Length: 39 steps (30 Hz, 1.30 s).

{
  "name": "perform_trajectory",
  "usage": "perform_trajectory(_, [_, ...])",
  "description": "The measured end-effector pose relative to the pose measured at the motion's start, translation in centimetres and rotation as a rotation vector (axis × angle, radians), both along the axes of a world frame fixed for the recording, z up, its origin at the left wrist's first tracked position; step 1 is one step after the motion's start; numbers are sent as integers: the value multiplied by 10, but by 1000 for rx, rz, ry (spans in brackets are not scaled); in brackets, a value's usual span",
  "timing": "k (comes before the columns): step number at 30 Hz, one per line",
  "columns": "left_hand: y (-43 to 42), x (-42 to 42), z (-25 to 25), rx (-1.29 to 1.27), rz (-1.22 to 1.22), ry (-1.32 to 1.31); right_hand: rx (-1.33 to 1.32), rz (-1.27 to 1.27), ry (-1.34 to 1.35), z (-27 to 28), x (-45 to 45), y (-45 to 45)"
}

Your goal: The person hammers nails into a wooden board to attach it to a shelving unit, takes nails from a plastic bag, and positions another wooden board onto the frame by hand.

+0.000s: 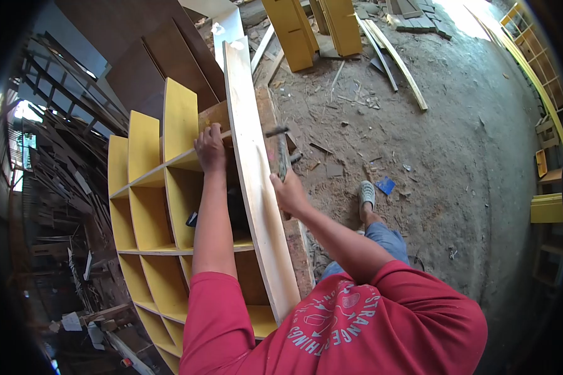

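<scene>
My right hand (289,192) is closed around the handle of a hammer (283,153), whose head is up beside the long pale plank. My left hand (211,149) reaches inside the yellow shelf unit (181,115), its fingers curled over the edge of a shelf board (182,159). Whether the fingers also pinch something small cannot be made out. Between the two hands runs the long pale plank (254,169), along the near side of the unit. The unit has several open square compartments.
Brown wooden panels (125,44) lean behind the unit. Yellow boards (288,34) stand on the dirt floor at the top, near loose wooden strips (397,65). A blue scrap (385,185) lies by my shoe (366,195). Piled scrap wood (75,169) fills the left side.
</scene>
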<state>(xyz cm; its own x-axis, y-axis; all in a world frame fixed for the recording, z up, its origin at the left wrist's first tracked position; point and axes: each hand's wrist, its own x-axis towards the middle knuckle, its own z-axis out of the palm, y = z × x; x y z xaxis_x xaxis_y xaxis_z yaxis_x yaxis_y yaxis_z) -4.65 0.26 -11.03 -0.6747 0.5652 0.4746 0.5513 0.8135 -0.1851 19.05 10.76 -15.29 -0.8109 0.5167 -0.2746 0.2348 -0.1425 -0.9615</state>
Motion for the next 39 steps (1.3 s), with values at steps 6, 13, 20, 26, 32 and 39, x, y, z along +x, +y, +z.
perform_trajectory(6, [4, 10, 22, 26, -17, -232, 13, 362, -56, 12, 19, 64])
perform_trajectory(13, [-9, 67, 44, 115, -50, -453, 209, 365, -110, 25, 112, 143])
perform_trajectory(20, [-100, 177, 83, 366, 30, -778, 217, 323, -61, 68, 139, 208])
perform_trajectory(26, [-123, 229, 80, 527, 218, -766, 34, 458, 186, 111, 33, 180])
perform_trajectory(32, [-90, 234, 74, 533, 572, -752, -164, 845, 371, 161, -90, 122])
perform_trajectory(39, [-43, 213, 80, 431, 854, -855, -319, 1268, 384, 169, -173, 60])
